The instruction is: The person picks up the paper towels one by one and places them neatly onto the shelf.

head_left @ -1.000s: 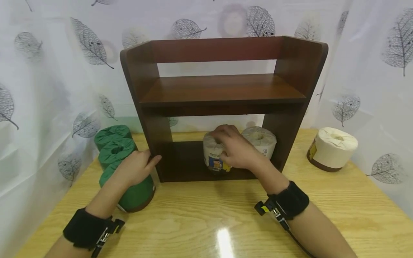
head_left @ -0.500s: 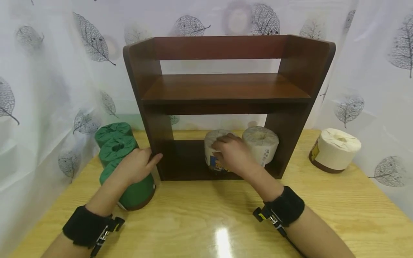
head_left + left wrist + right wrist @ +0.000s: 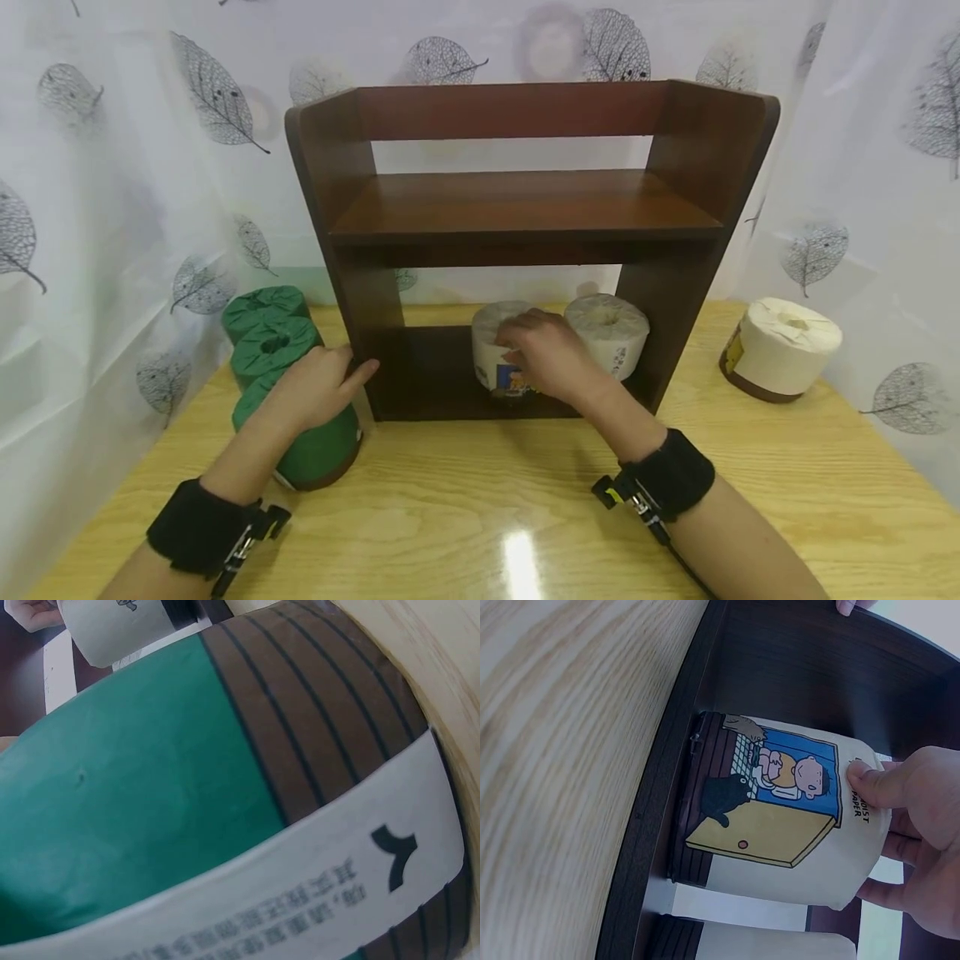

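In the head view my right hand grips a white-wrapped toilet paper roll upright on the lower level of the dark brown shelf. The right wrist view shows the thumb against the cartoon print of this roll near its top, with fingers round the far side. A second white roll stands to its right, by the side panel. My left hand holds the front edge of the left side panel, thumb over the edge. Below that forearm, a green-wrapped roll is partly hidden.
More green rolls stand in a row left of the shelf. A cream roll with a brown base sits on the wooden table at the right. A leaf-patterned white curtain hangs behind and along both sides.
The gripped roll has turned slightly, its cartoon print shifting right in the head view. My right hand stays on it, and my left hand has not moved from the panel.
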Demonstrator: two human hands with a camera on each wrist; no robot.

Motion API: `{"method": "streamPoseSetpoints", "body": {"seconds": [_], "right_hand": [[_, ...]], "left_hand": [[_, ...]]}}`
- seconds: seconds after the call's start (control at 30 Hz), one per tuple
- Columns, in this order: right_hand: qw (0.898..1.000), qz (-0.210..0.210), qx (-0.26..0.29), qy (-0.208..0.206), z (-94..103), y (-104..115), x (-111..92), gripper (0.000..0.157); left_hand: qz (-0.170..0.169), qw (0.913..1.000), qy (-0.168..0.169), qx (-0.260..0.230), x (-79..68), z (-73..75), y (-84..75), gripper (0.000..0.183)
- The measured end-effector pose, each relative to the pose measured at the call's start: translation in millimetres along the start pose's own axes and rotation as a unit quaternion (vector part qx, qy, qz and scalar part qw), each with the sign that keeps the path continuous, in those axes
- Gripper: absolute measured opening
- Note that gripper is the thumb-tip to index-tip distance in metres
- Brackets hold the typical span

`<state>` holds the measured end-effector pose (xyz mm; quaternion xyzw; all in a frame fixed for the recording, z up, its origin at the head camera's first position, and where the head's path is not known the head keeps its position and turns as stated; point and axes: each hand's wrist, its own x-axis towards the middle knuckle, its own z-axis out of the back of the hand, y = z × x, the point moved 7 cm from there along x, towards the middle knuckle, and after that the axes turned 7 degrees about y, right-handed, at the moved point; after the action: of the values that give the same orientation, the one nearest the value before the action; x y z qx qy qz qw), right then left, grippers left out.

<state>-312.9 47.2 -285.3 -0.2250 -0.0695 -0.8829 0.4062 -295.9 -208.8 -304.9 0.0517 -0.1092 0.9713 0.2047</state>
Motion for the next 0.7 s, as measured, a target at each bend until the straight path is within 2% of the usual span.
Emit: {"method": "streamPoseSetpoints", "body": {"seconds": [0.3, 0.7], "right_hand": [[1.0, 0.01, 0.022, 0.002, 2.7, -6, 0, 0.021], [1.0, 0.005, 0.009, -0.024, -0.6, -14, -1, 0.018]], "left_hand": [[-0.007, 0.9999, -0.003, -0.007, 1.0, 1.0, 0.4, 0.047], [-0.009, 0.9998, 0.008, -0.013, 0.8, -0.2, -0.2, 0.04]]}}
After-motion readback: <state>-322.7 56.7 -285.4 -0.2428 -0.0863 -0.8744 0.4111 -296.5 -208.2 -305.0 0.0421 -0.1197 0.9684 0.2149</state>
